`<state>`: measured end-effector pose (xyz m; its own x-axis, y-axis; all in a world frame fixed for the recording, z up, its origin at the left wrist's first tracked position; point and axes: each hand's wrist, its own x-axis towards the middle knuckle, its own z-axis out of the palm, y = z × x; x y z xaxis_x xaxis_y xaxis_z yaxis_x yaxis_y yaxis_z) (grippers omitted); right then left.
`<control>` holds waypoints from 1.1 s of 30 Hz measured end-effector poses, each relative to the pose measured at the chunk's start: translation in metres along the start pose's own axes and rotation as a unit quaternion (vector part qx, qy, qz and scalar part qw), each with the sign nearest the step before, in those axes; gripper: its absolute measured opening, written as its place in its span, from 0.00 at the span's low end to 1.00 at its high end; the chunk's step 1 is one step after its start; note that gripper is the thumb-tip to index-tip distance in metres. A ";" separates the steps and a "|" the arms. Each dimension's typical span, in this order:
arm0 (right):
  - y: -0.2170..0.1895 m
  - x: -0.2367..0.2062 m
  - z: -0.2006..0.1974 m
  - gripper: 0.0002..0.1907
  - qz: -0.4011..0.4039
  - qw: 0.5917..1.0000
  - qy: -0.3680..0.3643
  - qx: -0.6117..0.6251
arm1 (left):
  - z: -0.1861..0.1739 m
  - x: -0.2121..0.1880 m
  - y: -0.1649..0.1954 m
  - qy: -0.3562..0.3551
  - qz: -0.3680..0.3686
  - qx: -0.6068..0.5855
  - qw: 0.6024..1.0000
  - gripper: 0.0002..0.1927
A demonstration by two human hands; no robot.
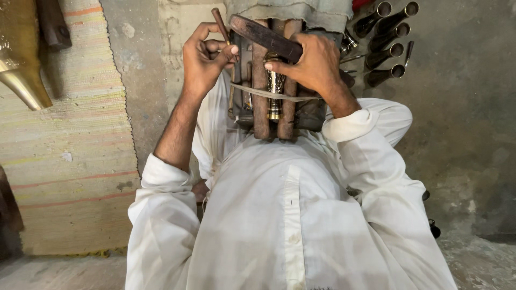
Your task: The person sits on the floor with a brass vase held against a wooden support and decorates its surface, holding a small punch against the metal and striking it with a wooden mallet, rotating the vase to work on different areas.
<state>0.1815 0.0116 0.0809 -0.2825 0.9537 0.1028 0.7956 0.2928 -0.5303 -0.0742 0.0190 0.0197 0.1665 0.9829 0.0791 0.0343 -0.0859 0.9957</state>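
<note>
The left hand (pixel 203 60), at about eleven o'clock in the view, has its fingers curled narrow around a thin brown rod-like tool (pixel 220 24), pinched between thumb and forefinger, its upper end sticking out toward twelve o'clock. The right hand (pixel 316 65), at about one o'clock, grips a dark, flat wooden mallet (pixel 266 37) that slants across the top of the work, the fingers wrapped over it with the thumb reaching down toward the middle. Between the two hands, at twelve o'clock, a small engraved brass piece (pixel 274 86) sits upright, clamped between two upright wooden bars (pixel 259 96) of a holder, with a pale strap (pixel 269 95) drawn across them; the thumb tip lies just beside the brass. At two o'clock a row of dark metal tubes (pixel 384 40) with brass-rimmed mouths lies on the grey concrete floor (pixel 462 134). At nine o'clock a striped woven mat (pixel 70 150) covers the ground, and a large brass horn-shaped object (pixel 21 70) rests at its far end near ten o'clock. The person's white shirt (pixel 290 215) fills the six o'clock half.
</note>
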 end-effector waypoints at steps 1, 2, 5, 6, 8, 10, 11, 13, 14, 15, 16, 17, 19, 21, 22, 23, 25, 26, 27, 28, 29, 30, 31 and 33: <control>0.002 0.000 0.000 0.35 0.007 1.000 -0.021 -0.007 | 0.001 0.001 0.001 -0.006 -0.001 0.004 1.000 0.15; 0.005 -0.002 0.000 0.32 0.014 0.999 -0.029 0.030 | 0.003 0.003 0.001 -0.022 0.017 0.003 1.000 0.14; 0.021 -0.014 -0.007 0.24 0.011 0.981 -0.052 0.187 | 0.015 0.011 0.006 -0.075 0.058 0.006 0.995 0.14; 0.030 -0.023 -0.010 0.21 -0.001 0.961 -0.057 0.269 | 0.021 0.014 0.008 -0.099 0.063 0.008 0.993 0.15; 0.044 -0.039 -0.016 0.18 0.026 0.938 -0.059 0.341 | 0.035 0.020 0.014 -0.142 0.114 0.055 0.982 0.16; 0.057 -0.053 -0.022 0.16 0.101 0.939 -0.053 0.324 | 0.049 0.030 0.022 -0.179 0.208 0.145 0.951 0.17; 0.063 -0.061 -0.026 0.16 0.094 0.942 -0.053 0.317 | 0.056 0.033 0.025 -0.201 0.210 0.154 0.944 0.17; 0.075 -0.075 -0.034 0.16 0.078 0.949 -0.053 0.302 | 0.065 0.039 0.031 -0.242 0.214 0.170 0.931 0.18; 0.079 -0.083 -0.036 0.16 0.098 0.950 -0.051 0.291 | 0.068 0.040 0.034 -0.248 0.212 0.185 0.927 0.19; 0.083 -0.089 -0.038 0.16 0.118 0.951 -0.049 0.280 | 0.070 0.041 0.035 -0.254 0.210 0.202 0.923 0.21; 0.087 -0.094 -0.039 0.15 0.137 0.952 -0.046 0.270 | 0.073 0.042 0.036 -0.259 0.208 0.218 0.918 0.22; 0.091 -0.098 -0.040 0.15 0.126 0.960 -0.031 0.249 | 0.074 0.042 0.036 -0.265 0.217 0.237 0.909 0.22; 0.096 -0.104 -0.040 0.16 0.102 0.972 -0.002 0.210 | 0.077 0.043 0.035 -0.275 0.232 0.274 0.892 0.23; 0.099 -0.106 -0.038 0.16 0.123 0.979 0.009 0.163 | 0.077 0.043 0.034 -0.274 0.230 0.278 0.892 0.23; 0.100 -0.107 -0.037 0.16 0.134 0.981 0.015 0.140 | 0.076 0.043 0.033 -0.274 0.229 0.279 0.891 0.23; 0.100 -0.107 -0.036 0.16 0.120 0.982 0.023 0.141 | 0.075 0.042 0.032 -0.272 0.227 0.273 0.894 0.23; 0.101 -0.108 -0.035 0.16 0.093 0.985 0.040 0.142 | 0.073 0.039 0.032 -0.270 0.224 0.262 0.899 0.22; 0.101 -0.108 -0.035 0.16 0.098 0.986 0.036 0.127 | 0.071 0.037 0.032 -0.264 0.230 0.264 0.899 0.22; 0.101 -0.108 -0.036 0.16 0.103 0.988 0.031 0.112 | 0.069 0.033 0.032 -0.259 0.234 0.266 0.899 0.21; 0.101 -0.109 -0.036 0.16 0.106 0.989 0.027 0.097 | 0.068 0.031 0.031 -0.252 0.241 0.269 0.898 0.21; 0.100 -0.109 -0.036 0.16 0.121 0.990 0.024 0.069 | 0.068 0.029 0.031 -0.245 0.239 0.267 0.901 0.20; 0.100 -0.108 -0.037 0.16 0.137 0.990 0.019 0.040 | 0.067 0.027 0.031 -0.238 0.237 0.264 0.904 0.20; 0.100 -0.107 -0.037 0.16 0.152 0.988 0.013 0.013 | 0.067 0.025 0.030 -0.230 0.233 0.262 0.908 0.19; 0.099 -0.103 -0.037 0.15 0.081 0.988 0.088 0.099 | 0.068 0.023 0.028 -0.218 0.236 0.246 0.914 0.19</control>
<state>0.3095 -0.0549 0.0487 -0.0488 0.9892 0.1380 0.6974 0.1326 -0.7043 -0.0021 0.0284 0.0464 0.6508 0.6680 0.3609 0.2789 -0.6524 0.7046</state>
